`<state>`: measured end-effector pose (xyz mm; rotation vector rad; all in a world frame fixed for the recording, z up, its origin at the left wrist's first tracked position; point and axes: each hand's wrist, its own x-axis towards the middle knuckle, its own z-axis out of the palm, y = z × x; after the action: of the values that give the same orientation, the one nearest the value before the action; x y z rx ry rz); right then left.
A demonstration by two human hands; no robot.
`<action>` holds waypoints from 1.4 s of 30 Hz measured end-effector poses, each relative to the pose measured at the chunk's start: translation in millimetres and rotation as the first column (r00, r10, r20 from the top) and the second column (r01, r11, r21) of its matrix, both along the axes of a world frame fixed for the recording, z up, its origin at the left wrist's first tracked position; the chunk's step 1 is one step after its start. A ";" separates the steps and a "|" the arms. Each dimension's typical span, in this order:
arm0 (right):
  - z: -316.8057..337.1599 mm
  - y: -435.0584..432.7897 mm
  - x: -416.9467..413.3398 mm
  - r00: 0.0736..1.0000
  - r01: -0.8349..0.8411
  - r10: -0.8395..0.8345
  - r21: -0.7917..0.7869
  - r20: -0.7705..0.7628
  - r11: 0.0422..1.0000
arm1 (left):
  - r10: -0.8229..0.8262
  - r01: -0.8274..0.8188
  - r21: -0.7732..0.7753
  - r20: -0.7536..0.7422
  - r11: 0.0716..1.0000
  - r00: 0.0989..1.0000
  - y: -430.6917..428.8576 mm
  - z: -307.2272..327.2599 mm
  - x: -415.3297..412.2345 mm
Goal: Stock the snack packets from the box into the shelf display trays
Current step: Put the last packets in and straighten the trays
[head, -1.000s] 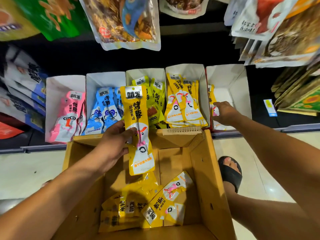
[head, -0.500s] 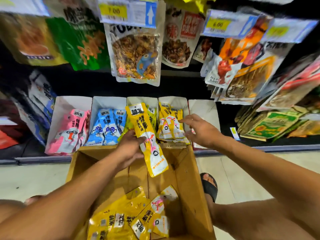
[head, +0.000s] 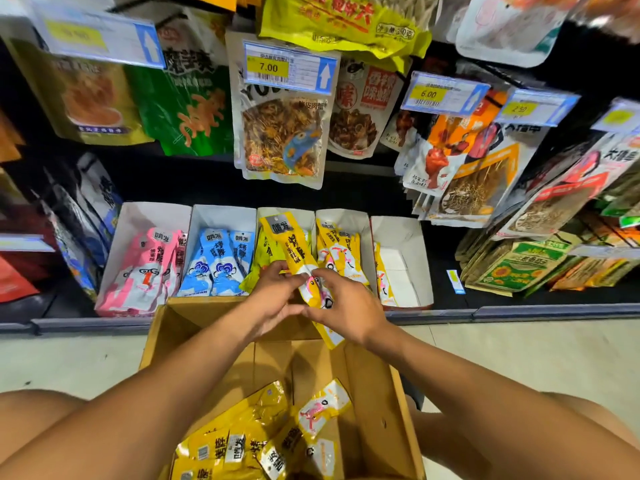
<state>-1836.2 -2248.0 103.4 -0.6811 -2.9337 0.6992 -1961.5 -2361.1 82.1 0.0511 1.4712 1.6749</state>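
— Fingers, head view: state?
— Left hand: fingers curled, pinching the yellow packet at its middle. Right hand: its fingers are curled as well and pinch the same packet from the other side. Fingertips of the two hands are close together.
— Packet position?
— Tilted, label end up and away, in front of the third tray from the left. Lower end hangs over the far edge of the cardboard box.
— Box?
— It stands just before the shelf edge. Loose packets of the same yellow kind are heaped at its near end.
— Trays, left to right?
— Five white trays in a row. Pink packets; blue packets; yellow-green ones, mostly hidden behind the held packet; stacked yellow packets; last tray, with a few packets upright against its left wall. Cannot tell the count.
— Above?
— Hanging snack bags. Price tag reads 7.00.
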 end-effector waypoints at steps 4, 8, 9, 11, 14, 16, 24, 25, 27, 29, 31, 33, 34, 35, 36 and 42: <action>-1.7 22.0 0.4 0.999 0.026 -0.028 -0.096 -0.022 0.995 | -0.117 0.079 -0.125 -0.339 0.989 0.933 1.6 6.0 -2.4; -10.9 67.8 7.7 0.992 0.126 -0.126 -0.116 0.012 0.985 | -0.394 0.122 -0.413 -0.677 0.902 0.622 -8.7 -17.2 -11.8; -13.1 80.7 10.0 0.986 0.165 -0.164 -0.108 0.023 0.980 | -0.513 0.106 -0.535 -0.708 0.838 0.485 -12.7 -28.8 -15.1; -20.2 109.5 15.1 0.968 0.248 -0.245 -0.067 0.046 0.966 | -0.691 0.059 -0.709 -0.661 0.703 0.291 -18.0 -49.1 -19.2; -34.0 154.3 21.9 0.937 0.341 -0.337 -0.034 0.094 0.939 | -0.849 0.039 -0.861 -0.492 0.508 0.191 -21.5 -67.3 -20.0; -44.8 179.8 26.1 0.916 0.385 -0.379 -0.024 0.133 0.922 | -0.904 0.038 -0.912 -0.398 0.408 0.159 -22.3 -74.1 -19.0; -115.3 260.9 27.4 0.823 0.508 -0.496 0.032 0.277 0.861 | -0.962 -0.011 -0.972 -0.234 0.235 0.140 -18.9 -104.4 -19.8; -122.7 265.0 26.0 0.805 0.529 -0.518 0.044 0.289 0.847 | -0.962 -0.022 -0.972 -0.236 0.236 0.134 -19.5 -107.5 -19.3; -132.5 270.0 22.2 0.792 0.544 -0.534 0.054 0.294 0.837 | -0.959 -0.037 -0.968 -0.251 0.249 0.129 -20.2 -112.1 -18.9; -146.7 278.3 16.0 0.788 0.534 -0.531 0.084 0.312 0.841 | -0.957 -0.044 -0.966 -0.259 0.256 0.133 -20.6 -114.5 -19.0; -163.9 287.5 9.8 0.787 0.517 -0.523 0.113 0.327 0.848 | -0.954 -0.057 -0.963 -0.269 0.263 0.133 -20.6 -115.4 -18.2; -180.8 295.0 5.7 0.779 0.523 -0.526 0.111 0.342 0.845 | -0.948 -0.062 -0.957 -0.290 0.285 0.129 -20.6 -115.1 -17.5; -189.2 298.7 4.4 0.779 0.515 -0.521 0.119 0.349 0.849 | -0.945 -0.058 -0.954 -0.301 0.296 0.129 -21.2 -116.0 -17.5; -196.2 300.8 3.6 0.783 0.495 -0.510 0.140 0.357 0.857 | -0.942 -0.053 -0.951 -0.310 0.305 0.131 -21.5 -116.3 -17.9; -204.7 303.5 3.4 0.786 0.472 -0.500 0.170 0.363 0.865 | -0.940 -0.052 -0.949 -0.314 0.310 0.133 -21.7 -117.0 -18.4; -241.4 310.2 0.4 0.783 0.427 -0.491 0.246 0.380 0.870 | -0.939 -0.069 -0.947 -0.320 0.313 0.127 -21.1 -120.9 -17.8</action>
<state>-1835.8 -1937.8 -138.0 -1.6522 -2.9241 0.3010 -1979.3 -2382.2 -38.8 1.1188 2.5157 -0.1192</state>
